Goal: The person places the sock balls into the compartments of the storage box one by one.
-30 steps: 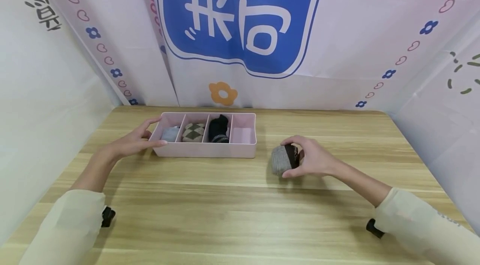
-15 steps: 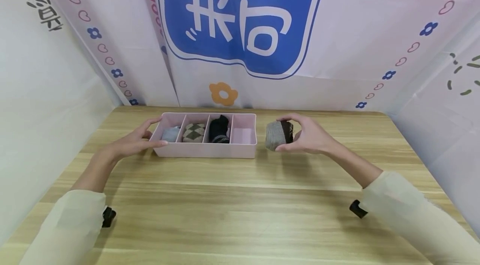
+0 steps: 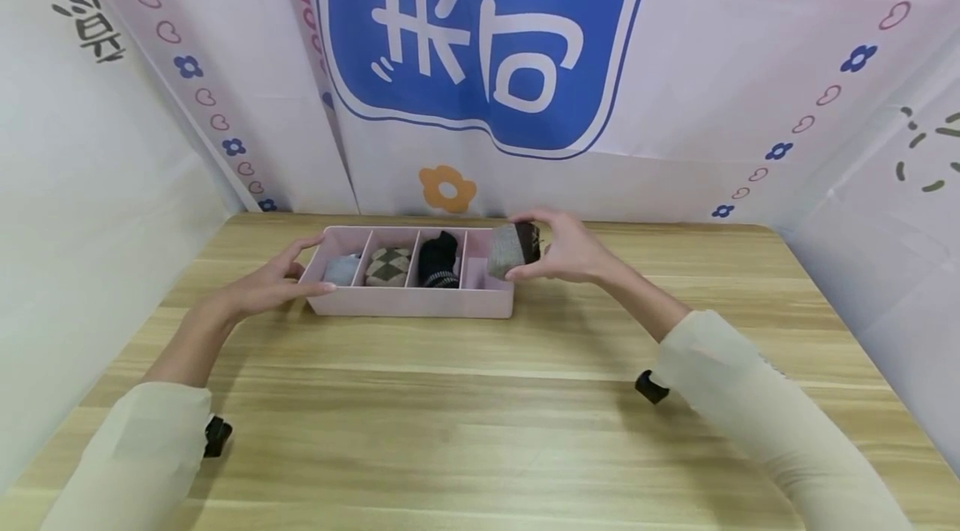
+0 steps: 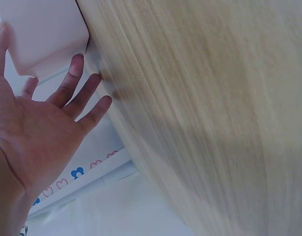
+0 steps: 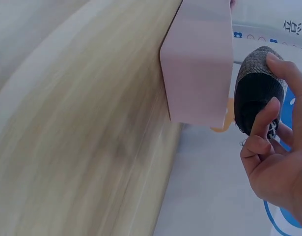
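My right hand [image 3: 566, 249] pinches a rolled sock [image 3: 507, 252], grey with a dark brown part, between thumb and fingers. It holds the roll over the right-end compartment of a long pink divided box [image 3: 408, 303]. My left hand [image 3: 267, 281] rests at the box's left end, thumb on the front rim and a finger by the back corner; in the left wrist view its fingers [image 4: 66, 88] are spread and fairly straight. The other compartments hold a light blue sock [image 3: 342, 269], a tan-and-green argyle sock [image 3: 388, 267] and a black sock [image 3: 438, 260].
The box stands near the back edge of a wooden table [image 3: 450, 423]. Printed white cloth [image 3: 660, 139] encloses the table at the back and both sides. A black device [image 3: 651, 387] sits at the right sleeve and another black device [image 3: 217, 436] at the left.
My right hand has lifted the grey-and-brown sock roll and carried it left, from beside the box to above its right-end compartment. The left hand and the box stay put.
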Demonstrator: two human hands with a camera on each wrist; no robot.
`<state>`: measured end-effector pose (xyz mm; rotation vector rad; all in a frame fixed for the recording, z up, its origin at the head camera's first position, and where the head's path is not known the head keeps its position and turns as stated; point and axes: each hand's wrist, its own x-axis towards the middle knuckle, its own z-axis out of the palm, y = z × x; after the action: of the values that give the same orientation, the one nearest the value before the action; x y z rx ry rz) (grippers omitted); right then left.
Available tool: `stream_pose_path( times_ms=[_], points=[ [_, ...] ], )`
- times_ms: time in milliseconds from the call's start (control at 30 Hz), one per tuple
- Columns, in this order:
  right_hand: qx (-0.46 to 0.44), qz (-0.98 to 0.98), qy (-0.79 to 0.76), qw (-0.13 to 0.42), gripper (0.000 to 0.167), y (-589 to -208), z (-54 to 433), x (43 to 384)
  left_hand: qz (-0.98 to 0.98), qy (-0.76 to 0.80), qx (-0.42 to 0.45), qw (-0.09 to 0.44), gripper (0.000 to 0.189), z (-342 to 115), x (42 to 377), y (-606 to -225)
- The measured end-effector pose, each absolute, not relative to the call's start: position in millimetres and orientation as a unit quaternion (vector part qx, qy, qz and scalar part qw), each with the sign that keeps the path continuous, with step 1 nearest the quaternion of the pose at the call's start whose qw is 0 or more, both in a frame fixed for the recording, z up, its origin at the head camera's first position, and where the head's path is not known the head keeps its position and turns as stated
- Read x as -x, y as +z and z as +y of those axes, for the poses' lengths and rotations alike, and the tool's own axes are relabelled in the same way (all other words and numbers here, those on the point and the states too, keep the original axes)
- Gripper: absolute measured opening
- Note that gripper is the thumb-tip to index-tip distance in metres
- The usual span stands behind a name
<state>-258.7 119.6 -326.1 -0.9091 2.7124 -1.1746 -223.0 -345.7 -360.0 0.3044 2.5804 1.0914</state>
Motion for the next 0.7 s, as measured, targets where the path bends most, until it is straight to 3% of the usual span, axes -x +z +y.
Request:
stream_pose_path(
  times_ms=[700],
  points=[
    [0.323,0.903,-0.279,0.052,0.08,-346,74,289,0.901,0.389,-0.105,0.163,0.095,-346,223,-362]
  ],
)
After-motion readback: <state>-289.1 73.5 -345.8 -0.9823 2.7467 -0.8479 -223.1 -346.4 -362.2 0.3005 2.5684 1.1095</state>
